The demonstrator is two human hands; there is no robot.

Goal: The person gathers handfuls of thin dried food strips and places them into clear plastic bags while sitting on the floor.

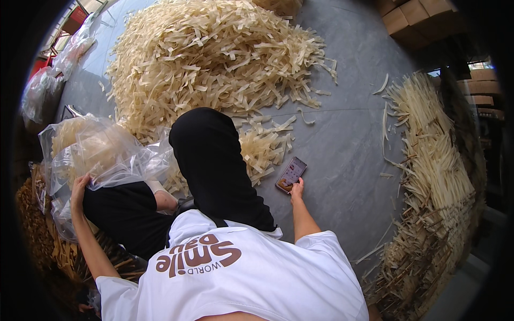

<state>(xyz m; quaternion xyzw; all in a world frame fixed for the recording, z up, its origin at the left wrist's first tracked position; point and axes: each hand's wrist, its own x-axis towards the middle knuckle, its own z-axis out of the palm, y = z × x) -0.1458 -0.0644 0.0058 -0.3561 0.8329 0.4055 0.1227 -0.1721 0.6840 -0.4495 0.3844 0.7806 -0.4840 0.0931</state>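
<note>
On the left, my left hand (81, 185) touches the edge of a clear plastic bag (106, 150) that holds pale dried strips; its fingertips are partly hidden, so its grip is unclear. My right hand (297, 189) is at the lower end of a smartphone (291, 175) with a lit screen, low over the grey floor. Whether the phone rests on the floor or is held up, I cannot tell. A large heap of pale, flat dried strips (200, 60) lies beyond my knees. A smaller pile of the strips (263, 148) is beside my raised knee.
Long pale strips and thin sticks (437, 176) are stacked along the right side. Cardboard boxes (413, 18) stand at the upper right. Brown dried material (34, 228) lies at the far left, below more plastic bags (40, 94). Loose strips are scattered on the floor (341, 140).
</note>
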